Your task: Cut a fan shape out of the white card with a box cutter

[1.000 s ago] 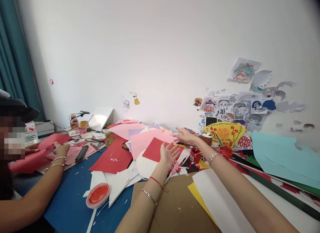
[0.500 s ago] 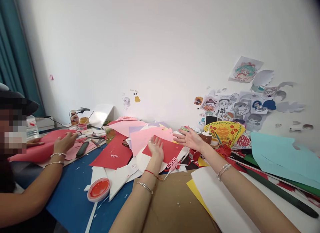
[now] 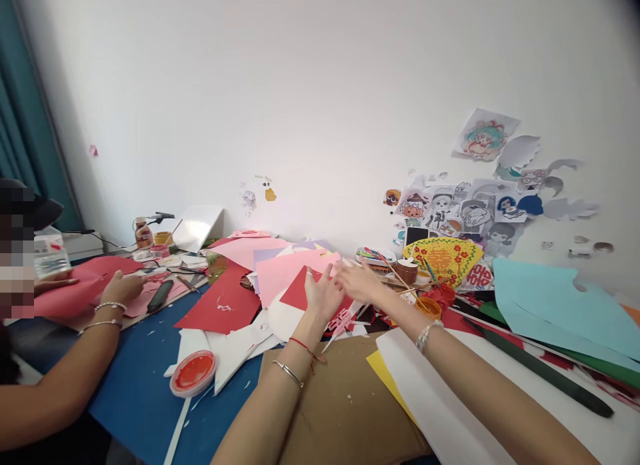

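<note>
My left hand (image 3: 324,290) is raised over the paper pile, palm up with its fingers apart, and holds nothing. My right hand (image 3: 359,282) reaches in from the right; its fingertips meet or overlap those of the left, and no object shows in it. Behind the hands lie a pink sheet (image 3: 275,278) and a red sheet (image 3: 299,290). A pink cut-out character (image 3: 341,322) lies just below the left hand. Brown cardboard (image 3: 345,398) spreads beneath my forearms, with a white sheet (image 3: 425,385) over a yellow one at its right.
At the left, a co-worker's hand (image 3: 123,288) is at a red sheet (image 3: 93,282). An open tub of red paint (image 3: 193,374) stands on the blue table (image 3: 130,385). Paint jars and brushes, a yellow fan (image 3: 443,260) and light-blue paper (image 3: 545,305) lie to the right.
My right hand has swung left and down to meet my left hand, which has turned slightly inward. The view has shifted a little. The co-worker's hand has moved slightly.
</note>
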The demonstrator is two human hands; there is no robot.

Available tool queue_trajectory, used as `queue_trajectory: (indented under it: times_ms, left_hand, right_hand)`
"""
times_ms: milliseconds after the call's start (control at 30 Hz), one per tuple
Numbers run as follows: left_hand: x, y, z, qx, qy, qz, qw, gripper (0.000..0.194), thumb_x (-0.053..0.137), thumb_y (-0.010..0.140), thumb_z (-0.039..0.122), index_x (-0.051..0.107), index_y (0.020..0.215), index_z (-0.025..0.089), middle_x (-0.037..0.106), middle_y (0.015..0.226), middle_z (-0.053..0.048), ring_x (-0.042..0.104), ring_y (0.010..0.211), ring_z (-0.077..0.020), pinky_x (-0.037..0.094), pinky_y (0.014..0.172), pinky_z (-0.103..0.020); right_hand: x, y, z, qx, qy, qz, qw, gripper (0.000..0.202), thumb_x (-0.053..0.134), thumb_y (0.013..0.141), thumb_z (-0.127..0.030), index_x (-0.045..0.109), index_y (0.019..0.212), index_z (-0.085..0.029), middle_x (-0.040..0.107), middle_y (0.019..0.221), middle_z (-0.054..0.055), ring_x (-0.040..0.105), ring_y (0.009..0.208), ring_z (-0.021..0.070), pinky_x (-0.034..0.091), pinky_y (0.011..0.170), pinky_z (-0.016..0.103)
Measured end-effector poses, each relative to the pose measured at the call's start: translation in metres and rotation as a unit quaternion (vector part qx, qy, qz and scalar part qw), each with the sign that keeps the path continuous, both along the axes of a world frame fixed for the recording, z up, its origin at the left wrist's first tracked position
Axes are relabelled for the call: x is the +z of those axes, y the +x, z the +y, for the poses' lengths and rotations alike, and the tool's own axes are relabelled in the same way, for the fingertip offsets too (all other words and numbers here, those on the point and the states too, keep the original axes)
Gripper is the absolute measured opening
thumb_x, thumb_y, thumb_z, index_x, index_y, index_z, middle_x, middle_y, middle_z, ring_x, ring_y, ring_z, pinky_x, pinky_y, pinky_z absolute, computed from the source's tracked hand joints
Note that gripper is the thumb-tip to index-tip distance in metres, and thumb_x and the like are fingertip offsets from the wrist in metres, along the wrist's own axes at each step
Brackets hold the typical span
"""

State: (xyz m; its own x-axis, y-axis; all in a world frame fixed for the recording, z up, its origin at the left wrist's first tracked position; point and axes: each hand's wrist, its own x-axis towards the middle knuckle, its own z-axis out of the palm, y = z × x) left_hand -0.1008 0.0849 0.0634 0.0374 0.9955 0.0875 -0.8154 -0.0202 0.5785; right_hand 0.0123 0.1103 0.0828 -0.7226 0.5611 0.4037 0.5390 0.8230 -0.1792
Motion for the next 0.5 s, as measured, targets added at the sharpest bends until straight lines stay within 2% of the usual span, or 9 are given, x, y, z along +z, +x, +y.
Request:
queue_trajectory:
  times_ms: [67, 133, 200, 267, 300, 400, 500]
  left_hand:
    - [-0.002, -0.004, 0.002, -0.016, 0.01, -0.036, 0.999, 0.069, 0.022, 0.087, 0.065, 0.033, 0.137, 0.02, 0.051, 0.131, -0.017, 0.058, 0.11, -0.0268, 0.05, 0.088, -0.042]
    - [-0.003, -0.008, 0.004, -0.019, 0.007, -0.067, 0.998, 0.069, 0.026, 0.087, 0.065, 0.025, 0.141, 0.022, 0.044, 0.137, -0.018, 0.057, 0.112, -0.0266, 0.051, 0.086, -0.04]
    - [-0.002, -0.009, 0.004, -0.019, 0.013, -0.091, 0.996, 0.066, 0.026, 0.088, 0.063, 0.026, 0.141, 0.023, 0.041, 0.14, -0.015, 0.055, 0.115, -0.0249, 0.051, 0.087, -0.036]
    - [-0.001, -0.006, 0.002, -0.028, 0.036, -0.1, 0.994, 0.06, 0.023, 0.09, 0.06, 0.033, 0.137, 0.023, 0.045, 0.138, -0.011, 0.054, 0.116, -0.0223, 0.049, 0.089, -0.034]
    - [0.0, -0.005, 0.001, -0.039, 0.047, -0.103, 0.993, 0.06, 0.023, 0.091, 0.059, 0.038, 0.135, 0.022, 0.049, 0.135, -0.011, 0.055, 0.116, -0.022, 0.048, 0.091, -0.034]
    - [0.001, 0.0, -0.003, -0.092, 0.058, -0.086, 0.99, 0.065, 0.026, 0.088, 0.063, 0.046, 0.129, 0.017, 0.057, 0.125, -0.016, 0.058, 0.112, -0.0263, 0.047, 0.093, -0.041]
    - [0.001, 0.0, -0.004, -0.073, 0.071, -0.012, 0.995, 0.062, 0.024, 0.088, 0.062, 0.055, 0.12, 0.018, 0.064, 0.112, -0.015, 0.061, 0.106, -0.0254, 0.049, 0.089, -0.042]
  right_hand:
    - [0.005, 0.006, 0.016, -0.079, 0.007, 0.023, 0.997, 0.048, 0.034, 0.092, -0.031, 0.044, 0.136, -0.016, 0.041, 0.14, 0.015, 0.022, 0.136, 0.0315, -0.002, 0.107, 0.062]
    - [0.01, 0.01, 0.024, -0.112, 0.016, 0.049, 0.992, 0.052, 0.028, 0.093, -0.031, 0.037, 0.14, -0.011, 0.035, 0.144, 0.018, 0.015, 0.138, 0.033, -0.003, 0.105, 0.064]
    - [0.014, 0.006, 0.022, -0.091, 0.028, 0.051, 0.994, 0.053, 0.029, 0.093, -0.036, 0.033, 0.143, -0.017, 0.032, 0.147, 0.011, 0.016, 0.139, 0.0275, 0.004, 0.111, 0.055]
    - [0.017, -0.002, 0.016, -0.04, 0.029, 0.037, 0.998, 0.053, 0.039, 0.09, -0.043, 0.039, 0.14, -0.027, 0.037, 0.145, 0.003, 0.024, 0.136, 0.0238, 0.011, 0.113, 0.046]
    - [0.019, -0.006, 0.014, -0.021, 0.025, 0.033, 0.999, 0.052, 0.044, 0.088, -0.045, 0.043, 0.137, -0.029, 0.042, 0.142, 0.001, 0.029, 0.134, 0.0243, 0.012, 0.113, 0.044]
    - [0.029, -0.015, 0.015, -0.029, 0.016, 0.055, 0.998, 0.05, 0.041, 0.09, -0.045, 0.047, 0.135, -0.024, 0.048, 0.137, 0.005, 0.032, 0.132, 0.0304, 0.008, 0.111, 0.053]
    - [0.036, -0.017, 0.017, -0.053, 0.023, 0.089, 0.994, 0.051, 0.03, 0.093, -0.041, 0.041, 0.138, -0.02, 0.042, 0.141, 0.008, 0.026, 0.135, 0.0306, 0.004, 0.11, 0.057]
